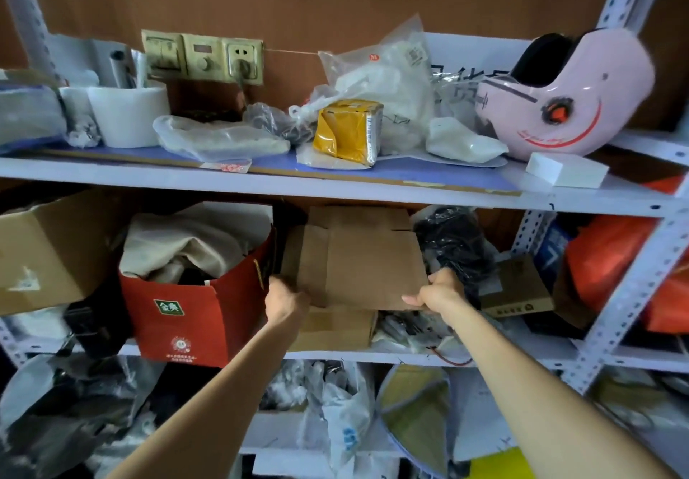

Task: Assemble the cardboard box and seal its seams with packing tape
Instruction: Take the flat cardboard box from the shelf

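Cardboard box (358, 254) sitting flattened, matte brown, creased; we're gripping its near corners, left hand (285, 301) and right hand (440, 292) both clamped on it.

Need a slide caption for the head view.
Left hand and right hand grip a flat box at a shelf, beside a red bag.

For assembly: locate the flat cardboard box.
Head view, centre: flat cardboard box on middle shelf between red bag and black bag, in left hand and right hand.
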Action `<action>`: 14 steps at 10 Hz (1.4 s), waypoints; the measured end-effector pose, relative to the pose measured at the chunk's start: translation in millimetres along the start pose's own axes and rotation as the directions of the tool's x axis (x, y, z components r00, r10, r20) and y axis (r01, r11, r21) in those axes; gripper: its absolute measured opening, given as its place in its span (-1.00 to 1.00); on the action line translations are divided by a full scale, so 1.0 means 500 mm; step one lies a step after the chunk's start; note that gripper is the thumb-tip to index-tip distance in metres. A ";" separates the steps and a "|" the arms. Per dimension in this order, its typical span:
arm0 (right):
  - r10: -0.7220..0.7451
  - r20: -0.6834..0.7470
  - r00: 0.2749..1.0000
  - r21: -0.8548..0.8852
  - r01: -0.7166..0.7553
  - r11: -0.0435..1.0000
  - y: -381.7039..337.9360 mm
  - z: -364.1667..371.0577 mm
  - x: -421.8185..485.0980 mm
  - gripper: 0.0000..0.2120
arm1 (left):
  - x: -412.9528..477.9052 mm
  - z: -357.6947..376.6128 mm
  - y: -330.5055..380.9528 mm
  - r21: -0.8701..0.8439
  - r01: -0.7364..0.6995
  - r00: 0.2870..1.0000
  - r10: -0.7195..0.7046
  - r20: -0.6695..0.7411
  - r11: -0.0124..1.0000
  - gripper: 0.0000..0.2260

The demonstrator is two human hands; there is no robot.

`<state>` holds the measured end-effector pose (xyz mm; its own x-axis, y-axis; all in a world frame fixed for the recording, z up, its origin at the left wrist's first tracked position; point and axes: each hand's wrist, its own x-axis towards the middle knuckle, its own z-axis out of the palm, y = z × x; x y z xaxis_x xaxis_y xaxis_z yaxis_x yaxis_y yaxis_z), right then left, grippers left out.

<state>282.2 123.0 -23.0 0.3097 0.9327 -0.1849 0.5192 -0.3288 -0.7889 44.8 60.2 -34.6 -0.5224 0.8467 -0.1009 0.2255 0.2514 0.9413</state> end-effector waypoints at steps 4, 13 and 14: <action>0.138 -0.319 0.938 0.106 -0.109 0.988 0.278 -0.295 -0.165 -0.56 | -0.137 0.250 0.037 -0.060 -0.129 0.825 0.141 0.547 0.990 -0.72; 0.622 -0.711 -0.328 0.693 -0.481 0.538 0.987 -0.552 -1.786 -0.69 | -1.815 0.274 -0.210 -0.398 -0.416 -0.681 0.011 0.732 0.818 -0.78; 0.586 -0.666 -0.462 0.743 -0.483 0.463 1.017 -0.517 -1.919 -0.78 | -1.971 0.202 -0.264 -0.452 -0.447 -0.724 -0.015 0.690 0.772 -0.72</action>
<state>454.7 -977.2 -95.3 0.6916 -0.7221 0.0128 -0.5014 -0.4928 -0.7111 612.8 -760.3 -91.8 0.9420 -0.2931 -0.1636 0.0359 -0.3967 0.9172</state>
